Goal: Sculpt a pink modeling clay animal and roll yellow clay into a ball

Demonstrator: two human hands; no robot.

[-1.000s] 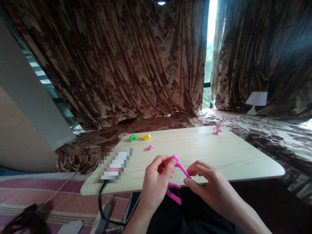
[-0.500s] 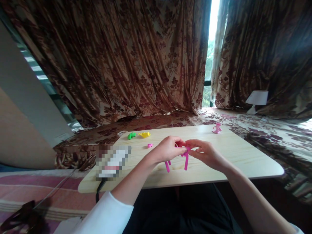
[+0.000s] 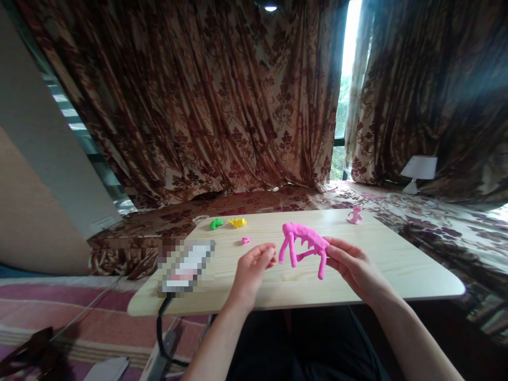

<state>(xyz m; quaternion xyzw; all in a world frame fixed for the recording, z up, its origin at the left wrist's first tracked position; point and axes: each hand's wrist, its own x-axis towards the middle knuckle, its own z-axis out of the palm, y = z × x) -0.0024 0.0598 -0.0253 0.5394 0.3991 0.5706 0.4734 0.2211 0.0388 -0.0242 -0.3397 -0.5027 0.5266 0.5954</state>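
My right hand (image 3: pixel 349 264) pinches one end of a bright pink toy piece (image 3: pixel 304 243) with several leg-like prongs hanging down, held a little above the light wooden table (image 3: pixel 397 264). My left hand (image 3: pixel 254 264) hovers just left of the piece, fingers loosely curled and apart, holding nothing. A small pink bit (image 3: pixel 246 240) lies on the table beyond my left hand.
A green piece (image 3: pixel 216 224) and a yellow piece (image 3: pixel 237 223) lie at the table's far left, a pink figure (image 3: pixel 354 215) at the far right. A blurred flat object (image 3: pixel 186 266) with a black cable sits near the left edge. Patterned curtains hang behind; a white lamp (image 3: pixel 417 172) stands right.
Both hands held the pink piece together half a second ago. My left hand has let go and drawn back left; my right hand now holds the piece alone, lifted and turned with prongs down.
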